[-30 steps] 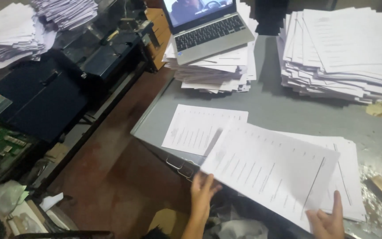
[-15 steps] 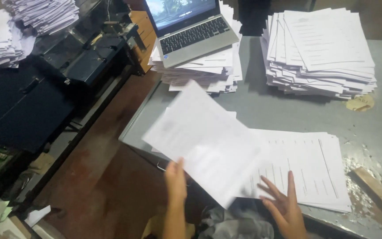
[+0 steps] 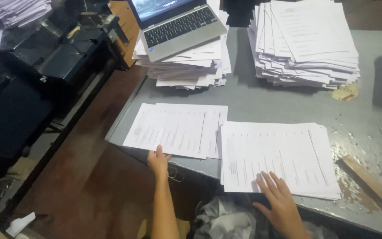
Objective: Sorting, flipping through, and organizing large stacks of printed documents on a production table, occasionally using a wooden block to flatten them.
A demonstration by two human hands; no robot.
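Head view of a grey metal worktop [image 3: 279,102] with sorted paperwork. The left hand [image 3: 158,161] lies at the near edge of a small pile of white printed sheets [image 3: 175,129], fingers pressed together and thumb resting on the lowest corner of the top sheet; whether it pinches the paper cannot be told. This small pile sits near the worktop's left corner, just beyond the hand. The right hand [image 3: 279,199] rests flat, fingers spread, on the near edge of a thicker stack of white printed forms [image 3: 279,157]; the stack extends far and right of the fingertips and overhangs the near rim of the worktop slightly. The two stacks lie side by side, their inner edges touching or nearly so. Far left on the worktop, an open grey laptop [image 3: 180,24] sits on an uneven heap of white papers [image 3: 191,66]. Far right, a tall pile of white sheets [image 3: 306,44] stands well apart from both hands. A flat strip of brown wood [image 3: 368,181] lies near the right edge. A black machine [image 3: 45,62] stands left of the worktop.
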